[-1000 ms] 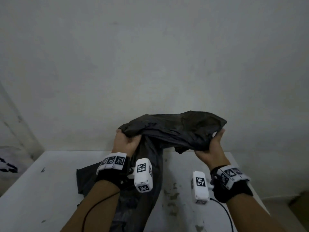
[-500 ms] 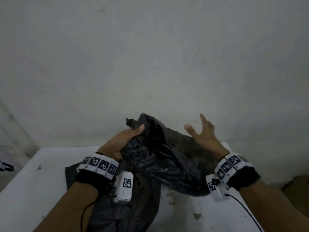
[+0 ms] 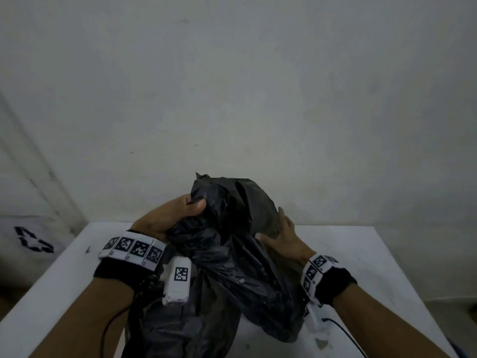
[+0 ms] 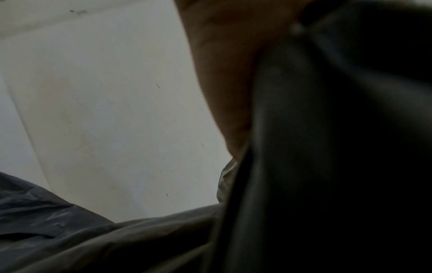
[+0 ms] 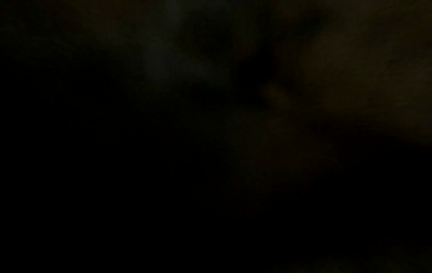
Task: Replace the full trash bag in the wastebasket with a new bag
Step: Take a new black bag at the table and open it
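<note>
my left hand clenches the black bag above the table, my right hand presses it flat-fingered, and a rough tug could tear it.

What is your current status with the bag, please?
Left hand grips black trash bag near its top. Right hand against bag's right side, grip unclear. Bag over white table. No wastebasket visible.

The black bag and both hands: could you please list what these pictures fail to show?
- Right hand: head view, fingers buried in the black bag; right wrist view dark.
- Left hand: left wrist view blurred.
- Bag's lower end: cut off by the head view's bottom edge.
- Wastebasket: not in view.
</note>
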